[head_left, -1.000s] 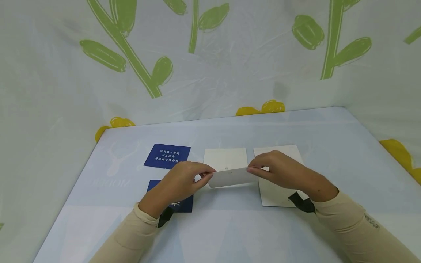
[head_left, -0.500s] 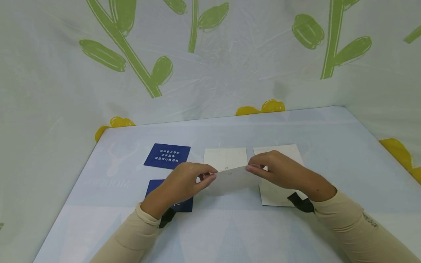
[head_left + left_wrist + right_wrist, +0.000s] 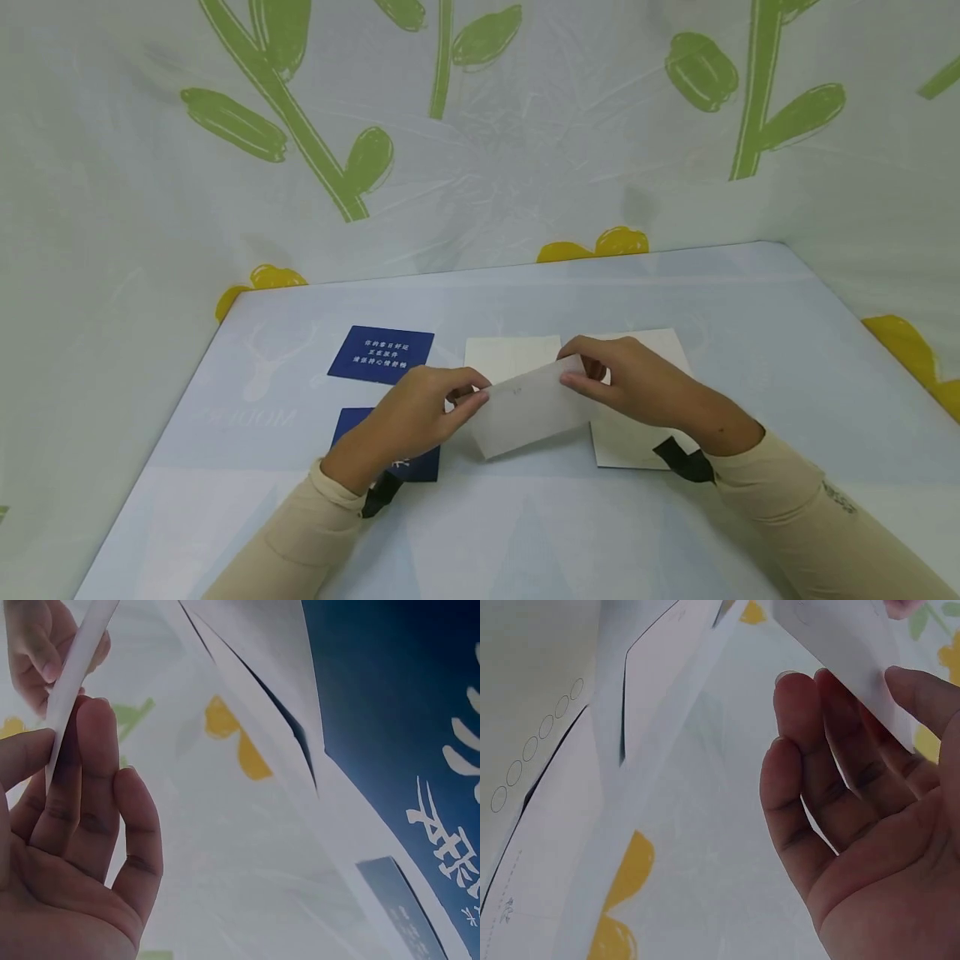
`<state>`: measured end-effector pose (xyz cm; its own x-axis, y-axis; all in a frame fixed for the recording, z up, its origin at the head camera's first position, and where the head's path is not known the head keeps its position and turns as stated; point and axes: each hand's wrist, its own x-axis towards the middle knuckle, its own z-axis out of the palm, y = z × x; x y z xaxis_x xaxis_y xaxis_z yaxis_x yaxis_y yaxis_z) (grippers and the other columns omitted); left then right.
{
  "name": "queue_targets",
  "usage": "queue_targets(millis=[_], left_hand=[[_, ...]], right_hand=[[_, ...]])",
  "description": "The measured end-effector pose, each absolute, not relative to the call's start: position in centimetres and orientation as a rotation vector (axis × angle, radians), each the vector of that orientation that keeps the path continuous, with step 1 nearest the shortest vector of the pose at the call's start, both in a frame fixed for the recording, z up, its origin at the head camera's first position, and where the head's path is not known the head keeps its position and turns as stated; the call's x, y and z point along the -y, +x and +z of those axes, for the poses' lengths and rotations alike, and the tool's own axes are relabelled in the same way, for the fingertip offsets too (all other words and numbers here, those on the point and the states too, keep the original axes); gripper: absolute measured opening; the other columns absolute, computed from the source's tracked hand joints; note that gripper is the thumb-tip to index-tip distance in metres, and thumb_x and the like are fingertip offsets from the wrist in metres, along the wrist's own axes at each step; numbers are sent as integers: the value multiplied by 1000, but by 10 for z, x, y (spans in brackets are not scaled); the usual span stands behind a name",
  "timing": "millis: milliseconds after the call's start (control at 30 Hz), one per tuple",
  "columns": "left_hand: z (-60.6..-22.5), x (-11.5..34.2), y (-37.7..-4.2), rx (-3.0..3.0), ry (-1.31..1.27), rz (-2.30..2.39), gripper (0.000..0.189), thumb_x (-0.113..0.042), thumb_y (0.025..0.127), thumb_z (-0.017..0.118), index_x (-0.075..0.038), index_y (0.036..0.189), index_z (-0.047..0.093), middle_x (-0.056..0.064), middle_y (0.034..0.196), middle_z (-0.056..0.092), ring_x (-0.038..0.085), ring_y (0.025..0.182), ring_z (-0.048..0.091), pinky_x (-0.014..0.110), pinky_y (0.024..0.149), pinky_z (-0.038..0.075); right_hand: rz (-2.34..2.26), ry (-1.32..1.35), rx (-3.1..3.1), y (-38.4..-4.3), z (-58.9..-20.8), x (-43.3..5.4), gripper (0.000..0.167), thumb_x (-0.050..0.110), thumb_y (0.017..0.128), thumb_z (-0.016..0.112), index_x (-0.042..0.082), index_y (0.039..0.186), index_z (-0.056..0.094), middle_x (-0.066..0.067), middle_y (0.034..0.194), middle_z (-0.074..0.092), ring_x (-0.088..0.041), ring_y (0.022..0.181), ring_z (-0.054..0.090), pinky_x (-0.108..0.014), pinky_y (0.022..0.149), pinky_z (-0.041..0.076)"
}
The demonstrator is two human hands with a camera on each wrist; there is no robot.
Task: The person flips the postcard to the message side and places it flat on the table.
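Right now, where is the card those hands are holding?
In the head view, the held card is below centre, pinched by the left hand and right hand, to the right of the nearer blue card and partly covering a white card behind.

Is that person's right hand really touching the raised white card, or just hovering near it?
Touching. The right wrist view shows the right hand pinching the card by its edge, between thumb and fingers.

Table [image 3: 525, 533] — free lane btwn forearms [image 3: 292, 546] at near side; raised white card [image 3: 528, 417] blocks ctr — blue cards [image 3: 381, 355] L, white sheets [image 3: 633, 446] R & behind.
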<state>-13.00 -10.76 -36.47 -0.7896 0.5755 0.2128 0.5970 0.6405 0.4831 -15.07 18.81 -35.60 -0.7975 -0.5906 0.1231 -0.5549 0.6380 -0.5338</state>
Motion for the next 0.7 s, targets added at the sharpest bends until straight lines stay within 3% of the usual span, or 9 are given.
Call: queue_targets(millis=[200,467,700], left_hand=[[-363,111,-131,2843,-901,-940,16,-21,97,66,-13,109,73,-6,81,73,4,73,60,20,63,53],[-364,110,-133,2827,-797,-1126,17,-18,98,64,-10,112,70,0,91,78,6,72,63,21,61,54],[-364,110,-133,2914,-789,-1172,16,-19,97,64,-13,112,67,2,93,78,6,74,65,22,61,54]], right_hand=[[-967,-935,-2726,-156,-357,-191,39,19,95,69,7,127,51,8,82,66,-5,76,61,-25,70,53],[-1107,-826,-2578,-161,-361,-195,33,11,96,65,5,125,48,-6,93,74,-12,79,69,-29,76,56],[-1172,-843,-2620,-162,-363,-194,32,7,96,64,3,125,53,-7,91,73,-8,77,69,-27,67,55]])
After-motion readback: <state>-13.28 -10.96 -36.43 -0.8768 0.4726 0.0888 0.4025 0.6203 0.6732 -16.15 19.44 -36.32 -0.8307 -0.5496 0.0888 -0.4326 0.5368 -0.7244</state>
